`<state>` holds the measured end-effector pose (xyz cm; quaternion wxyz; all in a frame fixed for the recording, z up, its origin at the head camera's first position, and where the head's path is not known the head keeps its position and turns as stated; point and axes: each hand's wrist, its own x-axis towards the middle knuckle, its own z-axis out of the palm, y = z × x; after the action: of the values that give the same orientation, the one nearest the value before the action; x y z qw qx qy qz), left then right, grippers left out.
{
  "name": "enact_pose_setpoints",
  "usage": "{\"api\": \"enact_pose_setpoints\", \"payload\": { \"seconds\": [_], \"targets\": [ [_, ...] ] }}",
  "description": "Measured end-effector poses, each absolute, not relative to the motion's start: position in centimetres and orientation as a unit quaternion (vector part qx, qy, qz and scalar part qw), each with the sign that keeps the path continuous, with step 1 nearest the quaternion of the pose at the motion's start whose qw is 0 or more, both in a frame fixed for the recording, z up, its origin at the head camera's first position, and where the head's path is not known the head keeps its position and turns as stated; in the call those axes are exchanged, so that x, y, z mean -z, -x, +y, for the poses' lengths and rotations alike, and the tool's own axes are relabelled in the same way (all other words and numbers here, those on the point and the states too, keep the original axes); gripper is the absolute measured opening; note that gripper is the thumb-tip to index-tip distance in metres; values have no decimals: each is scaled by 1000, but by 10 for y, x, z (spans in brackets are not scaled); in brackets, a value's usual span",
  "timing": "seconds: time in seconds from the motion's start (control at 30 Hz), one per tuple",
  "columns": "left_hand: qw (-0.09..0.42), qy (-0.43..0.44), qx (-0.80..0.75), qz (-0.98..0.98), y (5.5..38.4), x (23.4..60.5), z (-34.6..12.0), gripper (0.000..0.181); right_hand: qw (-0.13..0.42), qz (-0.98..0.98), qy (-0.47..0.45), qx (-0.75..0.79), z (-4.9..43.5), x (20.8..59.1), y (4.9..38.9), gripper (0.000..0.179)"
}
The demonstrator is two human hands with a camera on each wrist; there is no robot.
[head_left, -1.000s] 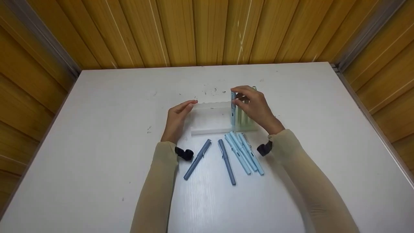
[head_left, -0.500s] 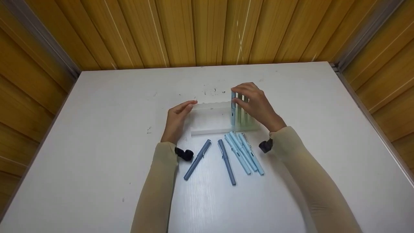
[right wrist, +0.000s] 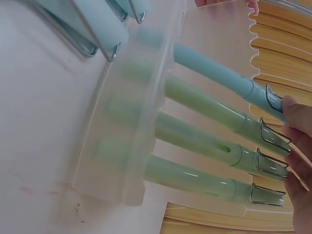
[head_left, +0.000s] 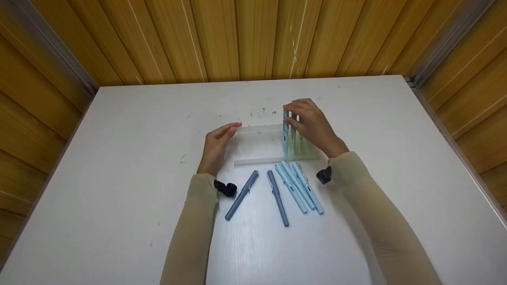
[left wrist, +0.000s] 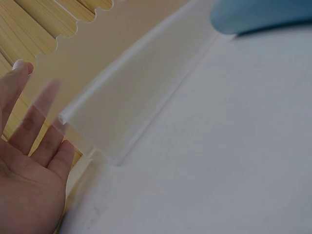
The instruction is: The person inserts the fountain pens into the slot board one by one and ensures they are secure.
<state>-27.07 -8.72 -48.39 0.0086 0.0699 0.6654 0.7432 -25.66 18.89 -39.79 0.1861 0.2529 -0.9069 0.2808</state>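
My right hand (head_left: 313,120) pinches the capped top of a light blue pen (right wrist: 214,68) with a wire clip. That pen stands upright in a clear pen rack (head_left: 259,161), its lower end inside the front ledge. Beside it in the rack are three green pens (right wrist: 195,139), partly covered by the right hand in the head view. At the rack's left end is my left hand (head_left: 217,144); its nearly straight fingers (left wrist: 31,124) lie behind the clear back panel (left wrist: 92,58), which has a scalloped top edge.
In front of the rack lie three light blue pens (head_left: 299,188) side by side, plus a dark blue pen (head_left: 278,198) and a second dark blue pen (head_left: 241,194) farther left. All rest on a white table (head_left: 130,158) with a wood-patterned wall (head_left: 253,39) behind.
My right hand has shifted slightly upward along the light blue pen, its other fingers lifting from the green pens. The left hand, rack and loose pens have stayed put.
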Motion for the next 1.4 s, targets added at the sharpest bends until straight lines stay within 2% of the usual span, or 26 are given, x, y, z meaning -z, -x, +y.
{"api": "enact_pose_setpoints", "payload": {
  "seconds": [0.27, 0.8, 1.23, 1.4],
  "targets": [
    [11, -65, -744, 665, 270, 483, -87, 32, 175, -915, -236, -278, 190, 398, 258, 36],
    [12, -67, -733, 677, 271, 484, -90, 36, 201, -920, -214, -258, 188, 397, 258, 43],
    [5, -72, -745, 663, 271, 484, -89, 33, 231, -896, -236, -298, 191, 396, 246, 34],
    [7, -70, -746, 662, 270, 483, -88, 32, 225, -882, -261, -322, 196, 401, 237, 33]
  ]
}}
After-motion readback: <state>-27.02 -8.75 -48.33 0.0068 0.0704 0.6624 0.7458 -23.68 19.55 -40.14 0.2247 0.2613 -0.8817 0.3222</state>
